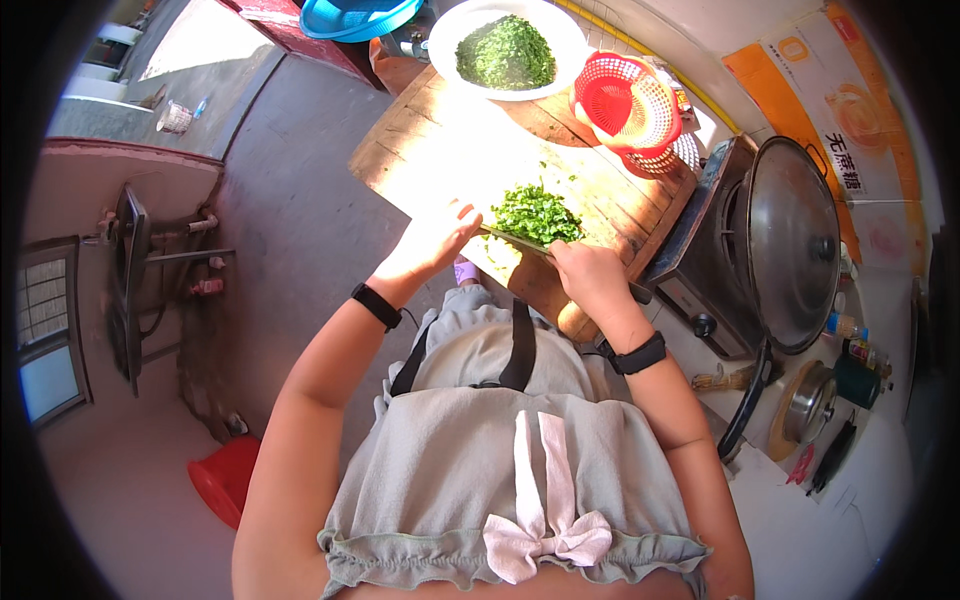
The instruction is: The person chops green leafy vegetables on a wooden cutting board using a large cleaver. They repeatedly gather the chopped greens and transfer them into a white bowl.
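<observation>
Chopped leafy greens [536, 216] lie in a small heap on a thick wooden cutting board [637, 199], with a few loose bits beyond the heap. Along its near side runs a knife blade [517, 240], seen almost edge-on. My right hand [589, 270] is closed around the knife's handle; its dark end [640, 292] sticks out behind the hand. At the other end of the blade, the fingers of my left hand [446, 231] are curled at the tip. Strong sunlight washes out the board beyond my left hand.
A white basin [442, 64] of chopped greens stands at the board's far side, beside red plastic baskets [626, 105]. To the right is a gas stove [694, 300] with a lidded wok [795, 240]. A blue basin [360, 19] is at the top, a red bucket [225, 480] lower left.
</observation>
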Available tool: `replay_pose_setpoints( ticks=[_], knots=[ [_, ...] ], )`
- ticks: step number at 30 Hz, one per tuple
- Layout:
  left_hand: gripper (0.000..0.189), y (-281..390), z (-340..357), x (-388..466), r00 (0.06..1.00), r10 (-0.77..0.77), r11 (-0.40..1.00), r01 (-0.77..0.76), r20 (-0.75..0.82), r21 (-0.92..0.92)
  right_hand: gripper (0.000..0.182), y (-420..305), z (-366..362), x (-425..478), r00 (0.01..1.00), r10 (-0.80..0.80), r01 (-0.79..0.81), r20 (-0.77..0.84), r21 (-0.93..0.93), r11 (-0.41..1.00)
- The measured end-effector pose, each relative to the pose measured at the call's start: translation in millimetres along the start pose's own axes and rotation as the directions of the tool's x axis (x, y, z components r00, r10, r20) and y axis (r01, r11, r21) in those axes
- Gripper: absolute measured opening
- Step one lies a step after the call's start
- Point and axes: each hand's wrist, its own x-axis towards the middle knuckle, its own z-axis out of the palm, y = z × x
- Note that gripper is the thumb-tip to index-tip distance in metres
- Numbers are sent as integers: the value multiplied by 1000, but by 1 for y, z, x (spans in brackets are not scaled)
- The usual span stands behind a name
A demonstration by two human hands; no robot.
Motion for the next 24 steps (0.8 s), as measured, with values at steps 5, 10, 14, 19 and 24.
replay_pose_setpoints(
  ticks=[5,10,14,19,24],
  knots=[
    [10,-5,0,0,992,43,998,-50,122,48,2,-8,26,-4,997,77,-77,22,7,997],
    [13,-3,19,21,999,51,999,-51,-11,0,7,9,5,-5,983,175,-174,-49,23,984],
    [17,-3,24,43,999,-4,998,0,-54,-66,10,25,-7,-1,984,169,-173,-62,-77,982],
    [18,-19,22,58,988,146,989,-145,-48,8,15,26,-15,23,974,215,-212,68,-58,976],
    [18,-38,33,48,987,48,955,-91,-155,-283,16,30,-26,38,998,-8,3,-69,-68,998]
  ],
)
